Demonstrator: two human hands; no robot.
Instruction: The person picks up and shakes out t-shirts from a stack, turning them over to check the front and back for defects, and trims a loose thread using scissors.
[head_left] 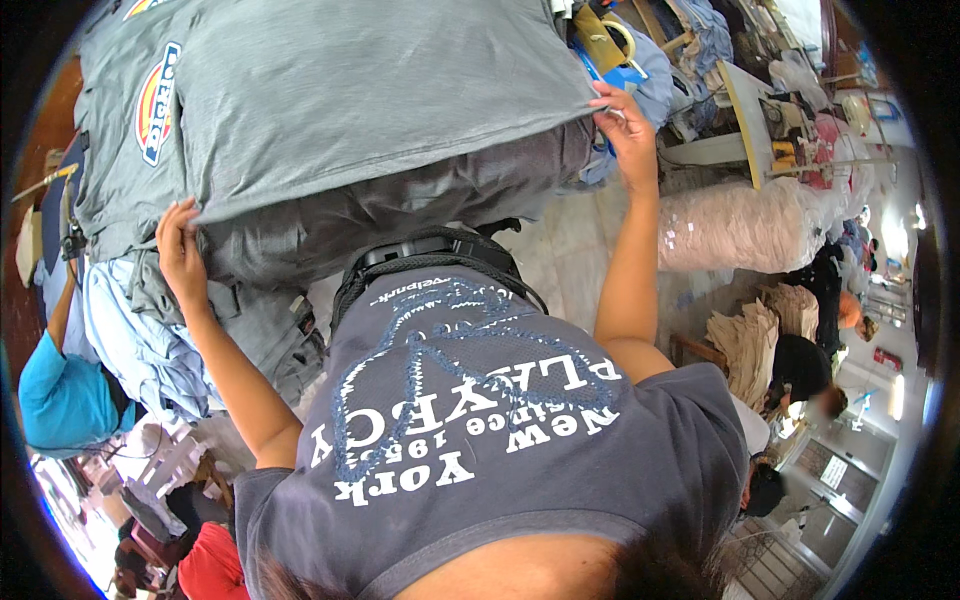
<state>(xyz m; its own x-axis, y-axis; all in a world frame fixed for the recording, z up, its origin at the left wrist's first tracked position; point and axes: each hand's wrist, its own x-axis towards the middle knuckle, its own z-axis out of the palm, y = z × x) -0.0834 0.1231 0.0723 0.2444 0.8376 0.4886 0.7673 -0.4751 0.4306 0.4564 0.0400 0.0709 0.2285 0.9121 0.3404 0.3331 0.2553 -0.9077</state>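
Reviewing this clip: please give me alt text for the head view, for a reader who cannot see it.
Both hands grip the near edge of a grey garment with a sewn-on patch, spread over a stack of grey clothing: left hand at one corner, right hand at the other. Other people work nearby among bundles of fabric and tables.

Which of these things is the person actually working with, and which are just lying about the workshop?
In hand:
- grey T-shirt, top of the pile, its near edge gripped by the left hand and the right hand
- dark grey garment right beneath it

Lying about:
- light blue cloth hanging at the left
- clear-wrapped bundle at the right
- tan stack on the floor
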